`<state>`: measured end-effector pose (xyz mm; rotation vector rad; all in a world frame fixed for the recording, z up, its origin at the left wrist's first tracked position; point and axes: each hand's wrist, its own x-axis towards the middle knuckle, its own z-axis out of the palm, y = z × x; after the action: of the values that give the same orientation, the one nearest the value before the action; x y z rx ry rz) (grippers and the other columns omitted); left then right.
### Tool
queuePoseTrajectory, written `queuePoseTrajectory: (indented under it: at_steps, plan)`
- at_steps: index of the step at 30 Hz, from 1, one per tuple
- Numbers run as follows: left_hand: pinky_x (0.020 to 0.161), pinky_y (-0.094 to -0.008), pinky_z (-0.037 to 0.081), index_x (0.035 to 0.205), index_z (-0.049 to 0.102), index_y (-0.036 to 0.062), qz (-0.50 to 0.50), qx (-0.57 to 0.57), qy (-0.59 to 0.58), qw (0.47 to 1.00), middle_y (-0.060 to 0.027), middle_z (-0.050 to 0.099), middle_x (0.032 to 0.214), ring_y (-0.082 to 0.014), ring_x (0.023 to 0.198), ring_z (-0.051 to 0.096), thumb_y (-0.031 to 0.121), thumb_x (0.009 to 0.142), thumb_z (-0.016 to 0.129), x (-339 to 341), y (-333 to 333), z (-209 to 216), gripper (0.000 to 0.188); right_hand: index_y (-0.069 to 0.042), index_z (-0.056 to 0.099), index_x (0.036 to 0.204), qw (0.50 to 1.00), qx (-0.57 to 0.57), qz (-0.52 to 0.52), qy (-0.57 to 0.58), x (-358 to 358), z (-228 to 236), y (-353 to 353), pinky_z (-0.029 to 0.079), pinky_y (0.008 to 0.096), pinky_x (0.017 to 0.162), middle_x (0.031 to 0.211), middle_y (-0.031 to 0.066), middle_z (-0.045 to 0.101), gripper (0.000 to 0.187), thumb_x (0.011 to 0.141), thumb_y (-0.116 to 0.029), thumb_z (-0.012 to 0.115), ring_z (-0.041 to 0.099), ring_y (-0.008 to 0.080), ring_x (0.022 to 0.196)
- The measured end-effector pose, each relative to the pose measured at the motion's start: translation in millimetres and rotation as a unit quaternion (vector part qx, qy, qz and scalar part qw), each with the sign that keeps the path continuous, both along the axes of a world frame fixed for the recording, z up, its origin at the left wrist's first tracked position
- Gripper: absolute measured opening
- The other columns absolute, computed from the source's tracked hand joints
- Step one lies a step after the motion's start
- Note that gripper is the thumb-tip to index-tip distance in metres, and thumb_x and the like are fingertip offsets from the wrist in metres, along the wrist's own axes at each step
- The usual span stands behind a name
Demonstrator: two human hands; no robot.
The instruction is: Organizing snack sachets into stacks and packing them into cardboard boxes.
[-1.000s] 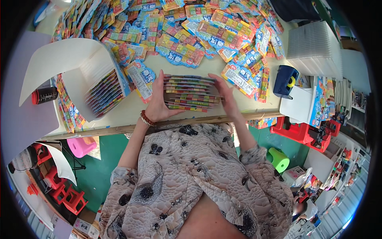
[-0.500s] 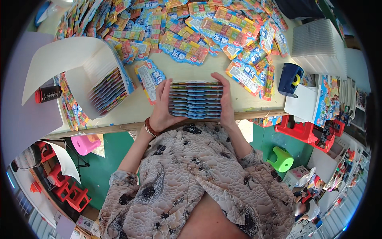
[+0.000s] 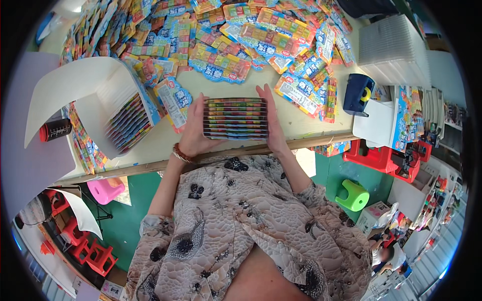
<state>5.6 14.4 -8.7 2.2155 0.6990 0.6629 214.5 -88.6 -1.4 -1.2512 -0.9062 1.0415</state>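
Between my two palms is a neat stack of flat candy packs (image 3: 235, 119), edges toward me, with coloured strips showing along them. My left hand (image 3: 195, 131) presses on the stack's left end, and my right hand (image 3: 272, 123) closes on its right end. Both sets of fingers point away from me, just above the table's near edge. Beside my left hand lies a single blue pack (image 3: 173, 103). Farther left, an open white box (image 3: 90, 113) holds a row of the same packs, standing on edge.
A large heap of loose packs (image 3: 221, 59) covers the far side of the table (image 3: 231, 90). To the right stand a dark blue tape dispenser (image 3: 359, 94) and stacked clear plastic trays (image 3: 394, 50). A black jar with red lid (image 3: 55, 130) is at the left. Plastic stools, one green (image 3: 354, 195), stand below.
The stack in my hands has tilted, so more of the packs' coloured strips show where blue edges showed before. Both hands stay at its ends. The whole view has shifted slightly.
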Motion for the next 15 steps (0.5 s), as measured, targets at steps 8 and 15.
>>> queuePoseTrajectory:
  at_steps: [8, 15]
  plan:
    - [0.106, -0.0432, 0.035, 0.147, 0.010, -0.0016, -0.005, -0.071, 0.016, 0.997, -0.0209, 0.037, 0.137, -0.0370, 0.128, 0.037, 0.028, 0.055, 0.091, -5, 14, 2, 0.126, -0.007, 0.029, 0.147, 0.991, -0.082, 0.102, -0.016, 34, 15, -3, 0.021, 0.0350, 0.113, 0.148, 0.0108, 0.036, 0.063, 0.100, -0.047, 0.037, 0.031, 0.0215, 0.137]
    - [0.109, -0.0428, 0.033, 0.146, 0.016, 0.0013, -0.010, -0.058, 0.037, 0.998, -0.0221, 0.033, 0.142, -0.0372, 0.132, 0.033, 0.028, 0.055, 0.091, -2, 15, 9, 0.120, -0.007, 0.035, 0.145, 0.986, -0.070, 0.147, -0.020, 44, 13, -3, 0.029, 0.0327, 0.110, 0.145, 0.0069, 0.042, 0.051, 0.099, -0.025, 0.048, 0.039, 0.0187, 0.133]
